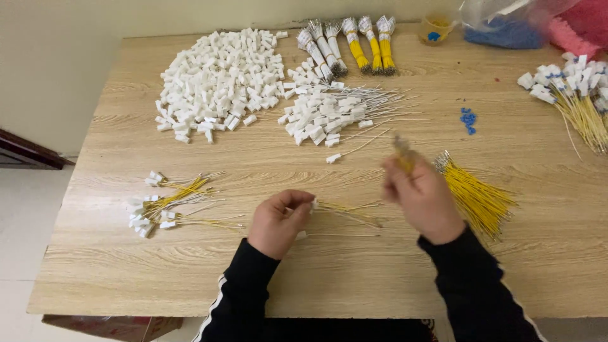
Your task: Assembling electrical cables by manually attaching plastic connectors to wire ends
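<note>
My left hand (278, 220) rests on the wooden table (253, 266) near its front edge, fingers closed on a small white connector (313, 204) with thin yellow and white wires trailing to the right. My right hand (423, 197) is raised a little, blurred, pinching a yellow wire (403, 156) that points up and away. Just right of that hand lies a loose bundle of yellow wires (478, 197).
A big heap of white connectors (218, 79) and a smaller heap with white wires (329, 114) lie at the back. Tied wire bundles (351, 44) sit at the far edge. Finished wired connectors lie at left (164, 206) and far right (573, 92). Small blue pieces (468, 118) lie nearby.
</note>
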